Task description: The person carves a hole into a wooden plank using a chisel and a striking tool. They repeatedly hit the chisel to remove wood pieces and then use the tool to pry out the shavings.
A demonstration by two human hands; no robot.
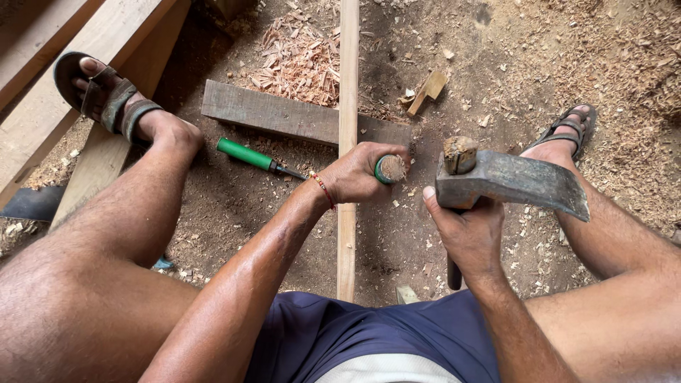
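My left hand [358,174] is wrapped around a chisel whose worn wooden butt end [391,169] points up, held over a long narrow wooden strip [347,78] that runs away from me along the ground. My right hand [468,230] grips an axe just under its grey metal head [514,183], with the wooden handle top [460,154] sticking up. The axe head hangs just right of the chisel butt, a small gap between them.
A grey plank [273,113] lies crosswise under the strip. A green-handled tool [248,154] lies on the sawdust beside it. Wood shavings [301,60] pile behind, with a small offcut [428,90]. My sandalled feet [113,103] [567,131] flank the work; pale boards [106,42] lean at left.
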